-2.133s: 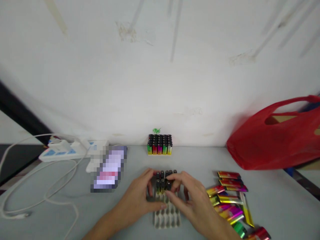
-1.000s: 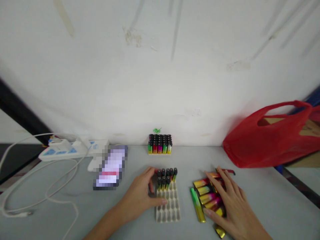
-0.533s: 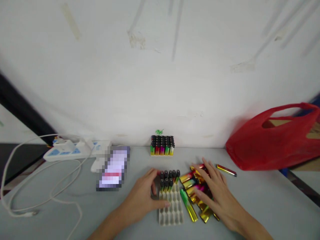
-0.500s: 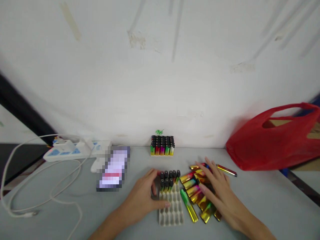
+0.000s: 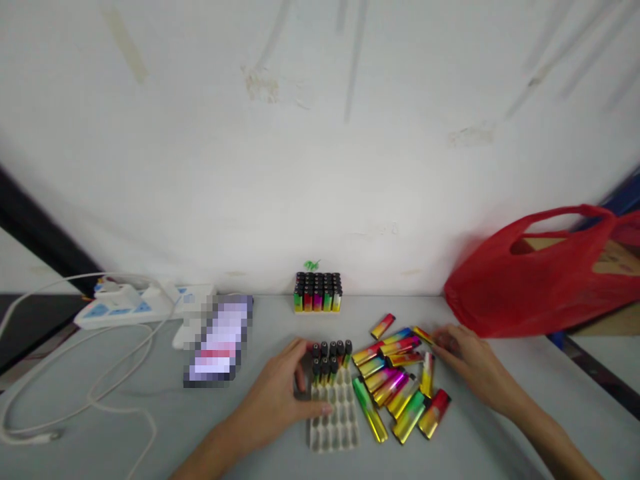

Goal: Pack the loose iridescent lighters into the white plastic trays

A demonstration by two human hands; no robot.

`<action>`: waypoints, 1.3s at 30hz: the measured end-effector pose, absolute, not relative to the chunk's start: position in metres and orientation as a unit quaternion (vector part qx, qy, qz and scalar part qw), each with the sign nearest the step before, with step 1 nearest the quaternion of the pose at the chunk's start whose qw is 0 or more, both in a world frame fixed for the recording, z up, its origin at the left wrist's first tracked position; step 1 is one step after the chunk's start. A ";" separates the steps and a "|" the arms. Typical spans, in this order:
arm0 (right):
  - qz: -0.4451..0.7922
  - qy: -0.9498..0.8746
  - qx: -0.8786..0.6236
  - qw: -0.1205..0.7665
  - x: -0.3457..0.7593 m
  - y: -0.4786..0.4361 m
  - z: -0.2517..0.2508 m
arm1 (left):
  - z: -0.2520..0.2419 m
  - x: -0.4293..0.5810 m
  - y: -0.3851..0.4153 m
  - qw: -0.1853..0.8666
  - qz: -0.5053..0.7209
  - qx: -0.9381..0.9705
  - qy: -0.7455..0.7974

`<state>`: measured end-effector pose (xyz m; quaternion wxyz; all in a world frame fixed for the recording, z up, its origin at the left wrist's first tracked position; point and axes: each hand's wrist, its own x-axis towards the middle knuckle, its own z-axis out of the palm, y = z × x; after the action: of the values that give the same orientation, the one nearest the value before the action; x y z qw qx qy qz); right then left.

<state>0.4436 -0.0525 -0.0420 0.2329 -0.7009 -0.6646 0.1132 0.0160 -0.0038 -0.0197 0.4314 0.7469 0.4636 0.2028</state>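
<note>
A white slotted tray (image 5: 336, 423) lies on the grey table, with several black-capped lighters (image 5: 330, 360) standing in its far rows. My left hand (image 5: 280, 397) grips the tray's left side, thumb by the lighters. A pile of shiny multicoloured lighters (image 5: 395, 383) lies flat just right of the tray. My right hand (image 5: 467, 360) rests at the pile's far right edge, fingers curled around a lighter (image 5: 424, 335) there.
A full block of lighters (image 5: 318, 292) stands by the wall. One lighter (image 5: 383, 326) lies apart behind the pile. A red plastic bag (image 5: 540, 277) sits at the right, a phone (image 5: 217, 340), power strip (image 5: 135, 303) and white cable (image 5: 75, 393) at the left.
My right hand left the tray, swept the loose lighters leftward up against it, then drew back to the pile's right edge. My left hand stayed on the tray.
</note>
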 end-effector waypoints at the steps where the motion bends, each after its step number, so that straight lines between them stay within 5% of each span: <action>1: 0.119 -0.668 -0.695 0.240 0.440 -0.047 -0.041 | -0.019 0.016 -0.004 0.433 0.203 0.747 0.463; 17: 0.187 -0.730 -0.600 0.270 0.388 0.031 -0.010 | -0.018 0.016 -0.005 0.429 0.207 0.752 0.456; 39: 0.291 -0.778 -0.533 0.163 0.366 0.026 0.018 | -0.020 0.016 -0.004 0.436 0.214 0.748 0.453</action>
<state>0.3657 0.0257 0.0175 0.1629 -0.5331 -0.7777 0.2907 0.0158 -0.0036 -0.0200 0.4355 0.7477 0.4533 0.2138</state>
